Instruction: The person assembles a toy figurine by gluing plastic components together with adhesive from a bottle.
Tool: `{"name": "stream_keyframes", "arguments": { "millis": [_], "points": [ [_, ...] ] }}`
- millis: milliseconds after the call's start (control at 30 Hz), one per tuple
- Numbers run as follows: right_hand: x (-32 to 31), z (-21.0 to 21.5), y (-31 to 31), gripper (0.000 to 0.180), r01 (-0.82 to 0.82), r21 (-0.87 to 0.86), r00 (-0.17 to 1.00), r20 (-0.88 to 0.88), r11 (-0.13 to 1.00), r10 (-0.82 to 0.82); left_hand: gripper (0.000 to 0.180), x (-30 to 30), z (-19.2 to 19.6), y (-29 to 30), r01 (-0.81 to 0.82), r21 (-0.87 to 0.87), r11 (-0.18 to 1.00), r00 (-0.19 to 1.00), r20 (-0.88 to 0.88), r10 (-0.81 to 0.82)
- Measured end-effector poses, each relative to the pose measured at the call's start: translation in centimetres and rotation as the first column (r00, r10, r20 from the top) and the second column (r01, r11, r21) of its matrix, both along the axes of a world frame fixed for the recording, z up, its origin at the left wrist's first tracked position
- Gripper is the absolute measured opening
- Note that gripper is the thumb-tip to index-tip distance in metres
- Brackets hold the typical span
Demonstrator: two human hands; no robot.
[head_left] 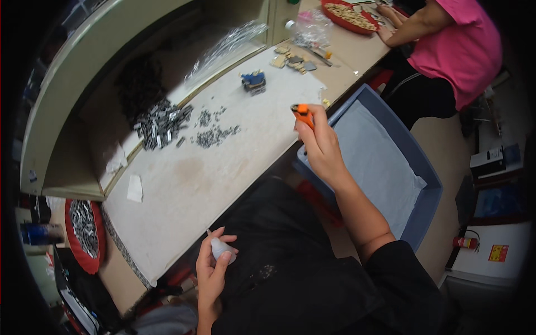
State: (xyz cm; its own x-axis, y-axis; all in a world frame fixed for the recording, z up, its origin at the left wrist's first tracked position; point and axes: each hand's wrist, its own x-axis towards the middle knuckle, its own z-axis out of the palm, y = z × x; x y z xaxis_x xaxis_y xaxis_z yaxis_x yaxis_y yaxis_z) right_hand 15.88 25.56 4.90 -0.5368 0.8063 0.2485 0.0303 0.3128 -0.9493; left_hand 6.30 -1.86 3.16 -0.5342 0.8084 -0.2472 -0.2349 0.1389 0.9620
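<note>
My left hand [209, 273] is closed around a small whitish, translucent squeeze bottle [223, 250], just off the near edge of the table. A thin tip points up at the fingers, apparently the bottle's nozzle. Over the table's right part, my right hand [321, 142] grips what looks like an orange lighter [303, 113] with a dark metal end. On the pale table covering lie a heap of dark grey, oblong pieces [162, 124] and a scatter of tiny grey bits [215, 135]. Farther back stands a small blue and dark block-like object [254, 81].
A blue-grey tray [427, 215] with a pale liner lies right of the table. At left sits a red basket [100, 245] of grey pieces. Tan and grey chips [293, 60] lie near a clear plastic bag [310, 30]. Another person in pink [469, 50] sits beyond, at a red bowl [329, 14].
</note>
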Motion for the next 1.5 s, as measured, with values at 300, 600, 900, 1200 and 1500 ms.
{"name": "stream_keyframes", "arguments": {
  "millis": [300,600,900,1200,1500],
  "points": [
    [-5.0,-4.5,9.1,0.023,0.011,0.806,0.759,0.379,0.592,-0.529,0.042,-1.9,1.8,3.7,0.027,0.048,0.998,0.987,-0.157,-0.019],
    [-2.5,-0.5,4.1,0.036,-0.163,0.409,0.987,0.071,0.898,0.147,0.034,-3.2,4.4,9.7,-0.052,0.127,0.991,0.939,-0.332,0.092],
    [-2.4,-0.7,-1.1,0.045,-0.517,-0.353,0.853,-0.285,0.780,0.436,0.033,-3.4,3.2,16.8,0.032,0.143,0.989,0.842,-0.537,0.050],
    [-1.7,-2.0,4.2,0.022,-0.148,-0.281,0.938,-0.343,0.948,0.045,0.056,-11.6,1.9,25.1,0.076,0.002,0.997,0.489,-0.871,-0.036],
    [-3.7,-1.0,18.5,0.011,0.093,0.321,0.969,0.189,0.942,-0.161,0.028,-12.4,1.9,26.6,0.043,-0.023,0.999,0.535,-0.844,-0.042]
  ]
}}
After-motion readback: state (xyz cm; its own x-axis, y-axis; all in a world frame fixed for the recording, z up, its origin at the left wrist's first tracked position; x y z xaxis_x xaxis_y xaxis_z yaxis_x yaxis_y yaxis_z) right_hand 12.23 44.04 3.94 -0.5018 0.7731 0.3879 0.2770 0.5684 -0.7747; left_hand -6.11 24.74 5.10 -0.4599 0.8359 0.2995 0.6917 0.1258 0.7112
